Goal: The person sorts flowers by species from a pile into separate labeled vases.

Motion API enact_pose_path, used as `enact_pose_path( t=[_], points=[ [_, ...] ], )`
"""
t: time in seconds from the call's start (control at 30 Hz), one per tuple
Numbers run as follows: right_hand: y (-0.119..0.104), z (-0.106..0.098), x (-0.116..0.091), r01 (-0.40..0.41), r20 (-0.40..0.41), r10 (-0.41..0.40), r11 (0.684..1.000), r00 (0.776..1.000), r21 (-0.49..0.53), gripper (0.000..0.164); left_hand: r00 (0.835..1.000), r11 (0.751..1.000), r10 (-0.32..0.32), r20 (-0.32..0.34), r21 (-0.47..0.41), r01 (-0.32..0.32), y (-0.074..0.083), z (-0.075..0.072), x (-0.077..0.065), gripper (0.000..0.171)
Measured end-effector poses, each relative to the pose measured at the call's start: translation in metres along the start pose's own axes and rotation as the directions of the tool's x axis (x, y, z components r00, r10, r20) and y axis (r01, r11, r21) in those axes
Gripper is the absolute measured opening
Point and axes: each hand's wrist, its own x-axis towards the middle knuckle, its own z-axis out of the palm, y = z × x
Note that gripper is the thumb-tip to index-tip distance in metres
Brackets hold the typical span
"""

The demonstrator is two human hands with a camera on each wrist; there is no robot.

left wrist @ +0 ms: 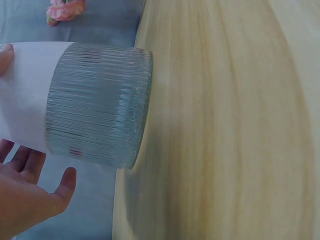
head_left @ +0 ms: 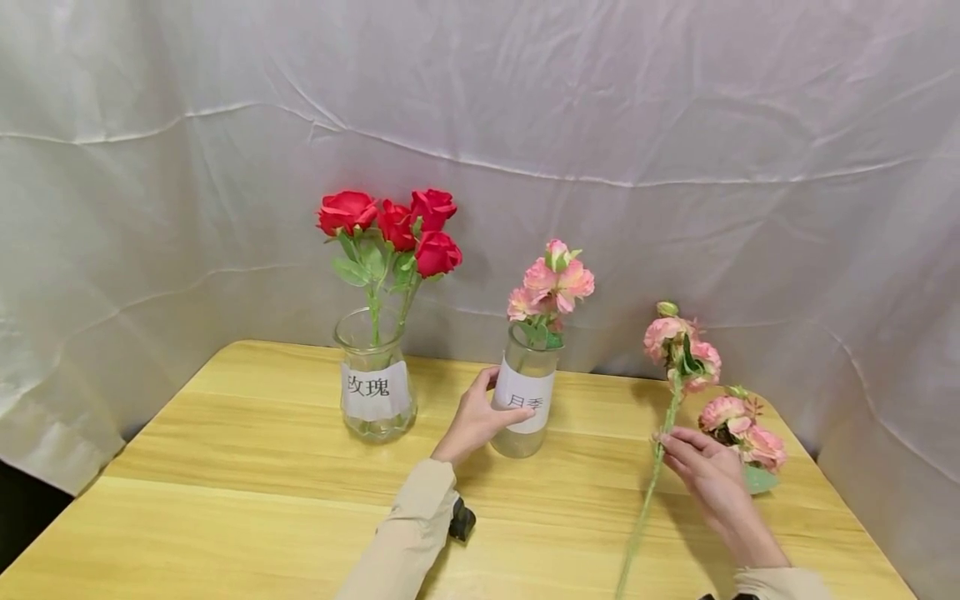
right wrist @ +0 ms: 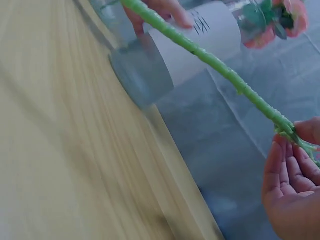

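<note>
A clear glass vase [head_left: 519,443] with a white paper label [head_left: 517,385] stands upright, holding pink flowers [head_left: 558,283]. My left hand [head_left: 480,417] grips its side, thumb across the label; the left wrist view shows the vase's ribbed base [left wrist: 100,105] on the table. Out to the right, my right hand [head_left: 708,479] pinches the green stem [right wrist: 215,62] of another pink flower [head_left: 675,342] between thumb and fingers. That flower is held blooms up, with the stem slanting down toward the near side. In the right wrist view the stem crosses in front of the vase.
A second labelled glass vase [head_left: 378,425] with several red roses [head_left: 416,221] stands left of my left hand. More pink flowers [head_left: 738,429] lie by the table's right edge, partly behind my right hand. A pale curtain [head_left: 600,150] hangs behind the wooden table [head_left: 247,467].
</note>
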Motion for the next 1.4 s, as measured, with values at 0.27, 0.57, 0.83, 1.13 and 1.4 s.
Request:
enact_pose_path(
  t=[0.27,0.57,0.83,1.13,1.4],
  points=[
    [0.004,0.020,-0.011,0.016,-0.010,-0.016,1.000,1.000,0.001,0.020,1.000,1.000,0.008,0.002,-0.006,-0.008,0.000,-0.001,-0.001,0.076],
    [0.009,0.046,-0.019,0.000,-0.086,-0.010,0.993,0.996,-0.116,0.008,1.000,1.000,0.011,0.005,-0.011,-0.011,0.001,-0.001,-0.001,0.075],
    [-0.005,0.051,-0.006,0.122,-0.121,-0.132,0.988,0.984,-0.092,0.013,1.000,1.000,0.009,0.008,-0.015,-0.009,0.001,-0.001,-0.002,0.075],
    [-0.020,0.056,0.015,0.168,-0.280,-0.192,0.980,0.941,-0.109,0.007,1.000,1.000,-0.002,0.011,-0.004,0.002,0.002,-0.001,-0.002,0.077],
    [-0.039,0.056,0.030,0.266,-0.335,-0.222,0.960,0.916,0.091,0.015,1.000,1.000,0.004,0.012,0.001,-0.004,0.001,-0.001,-0.001,0.076]
  ],
)
